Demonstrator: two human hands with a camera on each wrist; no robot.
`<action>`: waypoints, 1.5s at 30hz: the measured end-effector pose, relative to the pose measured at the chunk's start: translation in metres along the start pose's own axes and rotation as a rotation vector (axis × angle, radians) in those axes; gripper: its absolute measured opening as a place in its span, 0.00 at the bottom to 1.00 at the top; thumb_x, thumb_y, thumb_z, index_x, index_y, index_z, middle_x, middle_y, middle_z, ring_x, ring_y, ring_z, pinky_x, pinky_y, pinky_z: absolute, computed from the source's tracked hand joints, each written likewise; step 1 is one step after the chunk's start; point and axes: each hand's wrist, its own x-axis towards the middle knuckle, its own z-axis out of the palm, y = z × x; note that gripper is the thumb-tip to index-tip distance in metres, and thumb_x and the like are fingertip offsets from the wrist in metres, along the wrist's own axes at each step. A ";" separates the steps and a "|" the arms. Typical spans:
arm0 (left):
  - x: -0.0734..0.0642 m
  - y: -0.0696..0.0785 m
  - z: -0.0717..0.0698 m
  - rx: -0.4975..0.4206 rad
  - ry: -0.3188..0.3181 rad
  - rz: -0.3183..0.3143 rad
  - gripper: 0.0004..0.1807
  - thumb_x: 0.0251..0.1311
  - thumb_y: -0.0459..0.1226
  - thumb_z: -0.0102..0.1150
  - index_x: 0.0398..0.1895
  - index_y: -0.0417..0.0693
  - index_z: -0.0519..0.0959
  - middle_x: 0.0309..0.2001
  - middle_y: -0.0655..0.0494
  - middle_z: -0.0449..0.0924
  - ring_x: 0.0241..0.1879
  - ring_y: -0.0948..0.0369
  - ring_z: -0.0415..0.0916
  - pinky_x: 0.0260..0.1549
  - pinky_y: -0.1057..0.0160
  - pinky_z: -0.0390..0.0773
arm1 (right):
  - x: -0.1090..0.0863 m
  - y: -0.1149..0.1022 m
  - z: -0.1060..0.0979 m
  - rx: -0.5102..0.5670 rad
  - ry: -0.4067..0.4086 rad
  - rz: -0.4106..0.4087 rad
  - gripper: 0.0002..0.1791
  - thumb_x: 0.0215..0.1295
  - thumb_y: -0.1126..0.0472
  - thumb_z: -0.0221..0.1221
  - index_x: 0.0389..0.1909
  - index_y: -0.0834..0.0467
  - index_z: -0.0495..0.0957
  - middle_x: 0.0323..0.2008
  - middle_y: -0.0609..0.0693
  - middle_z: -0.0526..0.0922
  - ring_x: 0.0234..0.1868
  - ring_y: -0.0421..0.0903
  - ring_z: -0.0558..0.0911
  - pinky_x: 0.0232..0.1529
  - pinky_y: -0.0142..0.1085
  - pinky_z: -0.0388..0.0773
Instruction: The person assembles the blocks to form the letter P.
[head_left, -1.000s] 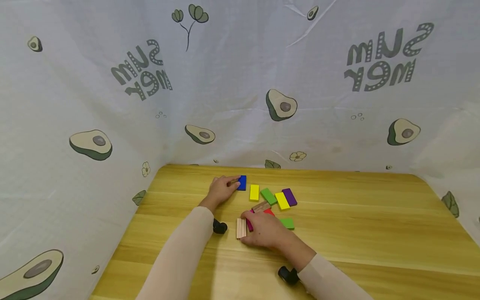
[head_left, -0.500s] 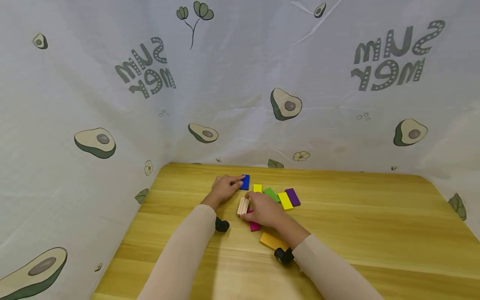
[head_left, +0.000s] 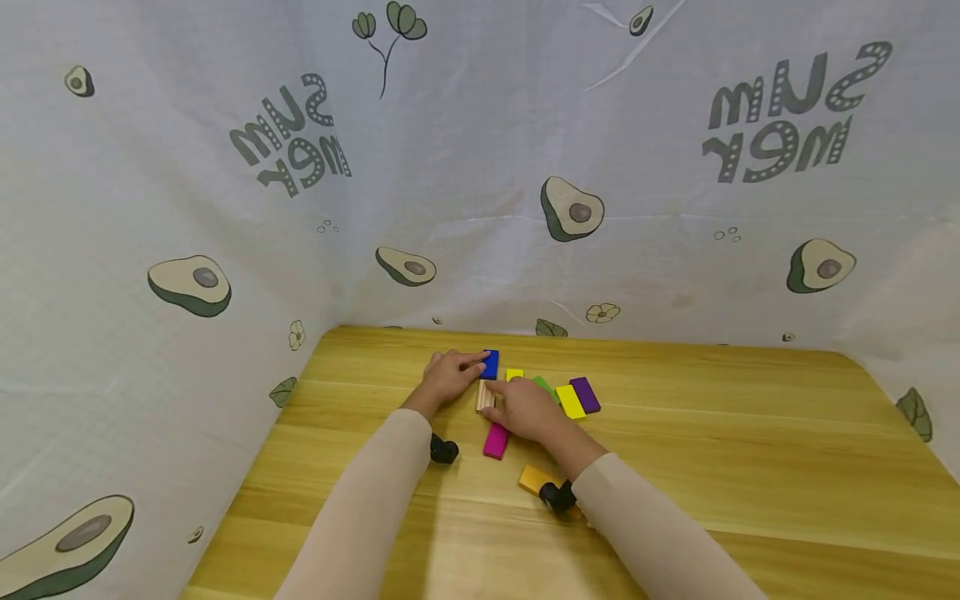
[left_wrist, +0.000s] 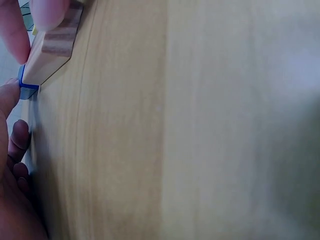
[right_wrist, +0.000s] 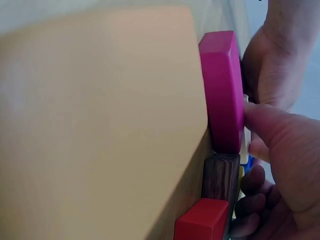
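My left hand point(head_left: 452, 372) is at the far left group, index finger and thumb at the left side of a blue block point(head_left: 491, 364). In the left wrist view the thumb touches the blue block point(left_wrist: 28, 86), and the other fingers are bent. With index finger and thumb my right hand point(head_left: 531, 410) pinches a pale striped wooden block point(head_left: 483, 397) by its ends. That wooden block point(left_wrist: 50, 52) lies with one end against the blue one. A magenta block point(head_left: 496, 442) lies just nearer than the right thumb.
An orange block point(head_left: 534, 478) lies partly beneath the right wrist's black camera point(head_left: 557, 497). Yellow point(head_left: 571, 402), green point(head_left: 543, 384) and purple point(head_left: 585, 395) blocks lie to the right. Red point(right_wrist: 200, 222) and dark wooden point(right_wrist: 221, 177) blocks show in the right wrist view. A printed curtain point(head_left: 480, 167) surrounds the table.
My right hand has carried the pale wooden block away from me, from beside the magenta block up to the blue one. The left hand stays at the blue block. The orange block has come into view.
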 end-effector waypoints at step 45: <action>0.006 -0.007 -0.013 -0.131 -0.195 -0.030 0.38 0.55 0.58 0.73 0.71 0.75 0.72 0.52 0.51 0.75 0.56 0.52 0.61 0.55 0.53 0.69 | -0.053 0.099 -0.035 0.271 0.101 0.238 0.32 0.73 0.49 0.60 0.73 0.58 0.68 0.27 0.50 0.75 0.26 0.46 0.71 0.27 0.35 0.67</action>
